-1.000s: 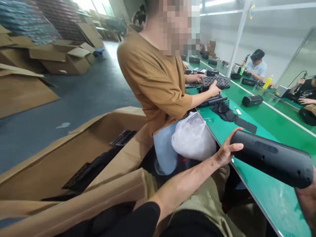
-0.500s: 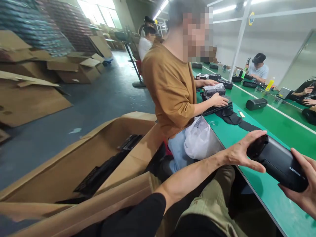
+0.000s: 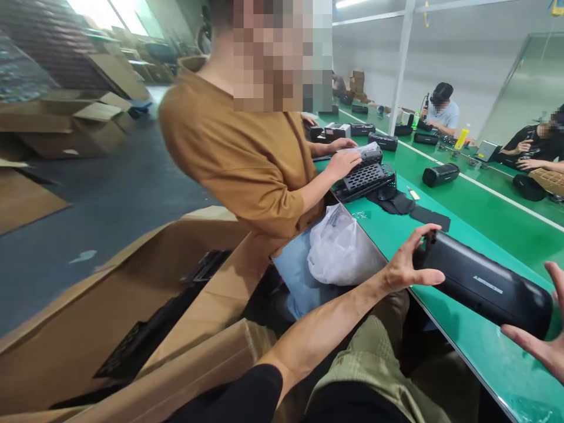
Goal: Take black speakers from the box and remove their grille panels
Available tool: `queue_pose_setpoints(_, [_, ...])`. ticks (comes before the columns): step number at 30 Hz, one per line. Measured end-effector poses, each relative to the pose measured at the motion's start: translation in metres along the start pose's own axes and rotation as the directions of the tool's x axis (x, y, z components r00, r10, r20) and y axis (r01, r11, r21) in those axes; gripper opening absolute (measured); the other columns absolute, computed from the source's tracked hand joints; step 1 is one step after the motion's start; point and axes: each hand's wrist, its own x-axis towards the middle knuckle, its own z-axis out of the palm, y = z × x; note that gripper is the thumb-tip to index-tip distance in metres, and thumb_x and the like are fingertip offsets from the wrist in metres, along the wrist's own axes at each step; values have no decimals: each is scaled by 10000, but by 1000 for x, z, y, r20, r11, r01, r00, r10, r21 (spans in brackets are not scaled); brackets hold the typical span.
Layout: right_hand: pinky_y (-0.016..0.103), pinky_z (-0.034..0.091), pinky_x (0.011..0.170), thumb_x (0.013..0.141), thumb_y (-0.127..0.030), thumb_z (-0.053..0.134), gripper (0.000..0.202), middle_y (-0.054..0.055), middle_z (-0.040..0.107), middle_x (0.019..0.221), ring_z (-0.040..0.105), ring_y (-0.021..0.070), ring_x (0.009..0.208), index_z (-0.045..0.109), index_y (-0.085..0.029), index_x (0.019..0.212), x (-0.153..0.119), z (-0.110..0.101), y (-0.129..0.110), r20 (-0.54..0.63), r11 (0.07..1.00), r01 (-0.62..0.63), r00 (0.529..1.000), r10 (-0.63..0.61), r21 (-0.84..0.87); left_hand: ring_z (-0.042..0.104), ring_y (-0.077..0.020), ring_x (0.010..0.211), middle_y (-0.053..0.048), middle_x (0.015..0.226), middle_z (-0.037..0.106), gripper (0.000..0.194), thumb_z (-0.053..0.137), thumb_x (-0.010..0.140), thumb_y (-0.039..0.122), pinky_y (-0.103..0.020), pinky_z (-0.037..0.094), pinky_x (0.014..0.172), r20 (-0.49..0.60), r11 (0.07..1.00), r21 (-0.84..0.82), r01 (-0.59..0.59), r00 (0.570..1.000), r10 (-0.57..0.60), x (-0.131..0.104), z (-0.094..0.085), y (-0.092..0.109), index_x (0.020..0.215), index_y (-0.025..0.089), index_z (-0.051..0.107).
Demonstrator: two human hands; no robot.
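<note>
I hold a long black cylindrical speaker (image 3: 484,285) between both hands, just above the green table (image 3: 480,346). My left hand (image 3: 408,264) grips its near left end, thumb below and fingers over the top. My right hand (image 3: 540,346) cups the right end with spread fingers at the frame's edge. White lettering shows on the speaker's side.
A person in a brown shirt (image 3: 238,153) sits close on my left, handling black grille parts (image 3: 368,176). A white plastic bag (image 3: 341,249) hangs at the table edge. An open cardboard box (image 3: 145,294) holding black parts stands at left. More speakers (image 3: 440,174) and other workers sit further along.
The speaker has turned in my hands, so its lettered side faces me. My right hand has slid from gripping its side to cupping the right end. The view shifted right.
</note>
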Motion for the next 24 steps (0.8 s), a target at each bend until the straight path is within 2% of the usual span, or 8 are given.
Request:
queue_pose_setpoints(3, [599,438,1196,784,-725,885,1172,133,499,1688,520,458,1481,345,-349,1755,-17,0,-11,57,883,-332,941,332,331,616,-203,1058,-61,1367,565,1091,1008,579,540,-293,540,885,-10,996,-85,6,1000,-7,-1,-3,-6,1534,313,532])
queue_pose_setpoints(5, [514,429,1180,773,-658,917,1078,114,516,1668,535,408,1458,426,-335,1677,-22,4,-27,67,783,-401,904,422,476,609,-200,1051,-58,1337,575,1078,1002,575,516,-286,528,882,-23,996,-93,11,1000,-13,-2,-3,-8,1525,305,539])
queue_pose_setpoints(9, [453,416,1122,743,-622,945,896,114,565,1598,552,381,1403,566,-283,1481,-18,12,-43,-5,776,-388,893,450,498,615,-217,1034,-48,1215,638,1084,972,576,524,-302,512,884,-46,994,-108,13,999,-19,-1,0,-15,1541,290,536])
queue_pose_setpoints(11, [467,434,1073,667,-668,961,929,127,602,1519,582,391,1316,602,-257,1418,-15,17,-34,-17,775,-412,878,478,478,626,-234,1054,-50,1223,646,1055,953,584,555,-324,518,919,-83,993,-114,16,996,-26,3,-1,-21,1524,277,564])
queue_pose_setpoints(14, [442,451,983,562,-726,968,1038,113,625,1361,597,358,1165,616,-235,1406,-14,26,-13,62,679,-528,810,584,510,629,-262,1139,-60,1316,639,1006,928,627,620,-373,512,1040,-82,993,-77,90,992,-96,11,-10,-28,1514,275,603])
queue_pose_setpoints(16, [395,456,957,642,-717,945,1004,87,609,1317,586,309,1122,592,-246,1456,-15,32,-5,138,593,-574,774,618,565,612,-294,1245,-76,1441,611,1035,956,608,630,-400,491,1116,-18,989,-13,146,989,-146,15,-18,-29,1530,300,617])
queue_pose_setpoints(19, [336,465,951,783,-639,914,897,71,586,1337,566,273,1155,549,-267,1514,-17,35,-4,193,526,-569,772,605,632,553,-351,1396,-93,1582,556,1076,1001,550,603,-444,443,1214,13,990,56,127,992,-128,17,-24,-28,1525,312,650])
queue_pose_setpoints(24, [315,489,932,817,-664,899,866,69,561,1417,559,271,1206,569,-273,1515,-13,35,-11,229,521,-616,747,624,591,519,-407,1477,-112,1575,605,1073,943,589,676,-530,337,1322,-153,995,12,98,984,-95,17,-13,-39,1535,253,663])
